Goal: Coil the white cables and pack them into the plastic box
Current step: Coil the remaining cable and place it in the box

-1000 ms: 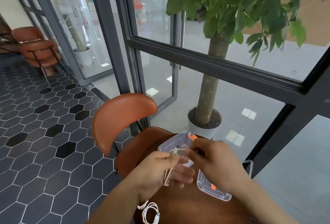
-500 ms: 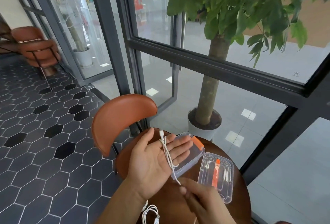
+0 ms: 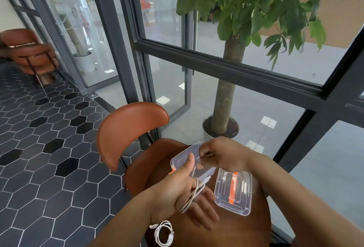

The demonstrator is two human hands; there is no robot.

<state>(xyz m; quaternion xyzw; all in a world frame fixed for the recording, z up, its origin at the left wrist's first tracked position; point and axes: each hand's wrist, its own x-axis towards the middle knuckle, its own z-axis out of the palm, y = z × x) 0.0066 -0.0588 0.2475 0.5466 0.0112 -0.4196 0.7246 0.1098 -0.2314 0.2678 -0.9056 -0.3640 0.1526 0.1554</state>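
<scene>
Two hands, both mine, show in the head view above a round brown worktop [image 3: 236, 231]. My left hand [image 3: 177, 195] is held with the palm turned to the right. Its fingers [image 3: 204, 213] are straight and close together, and the thumb is lifted up. A white cable [image 3: 194, 192] is wound in several loops around these fingers, and its small plug sticks out from the loops toward the plastic box [image 3: 181, 158]. My right hand [image 3: 226, 156] is a little farther from me, above this box. Its fingers are curled, and the thumb and forefinger pinch a thin strand that seems to be the free part of the same cable, though this part is blurred. The box is clear and open, with an orange latch on its near left edge. The clear lid [image 3: 244, 193], with an orange strip, lies flat just beside the box on the right. A second white cable [image 3: 163, 232], already coiled, rests at the near edge of the worktop, below my left wrist. Behind the worktop stands a brown chair [image 3: 130, 130], and beyond the glass is a tree [image 3: 226, 93] in a pot.
</scene>
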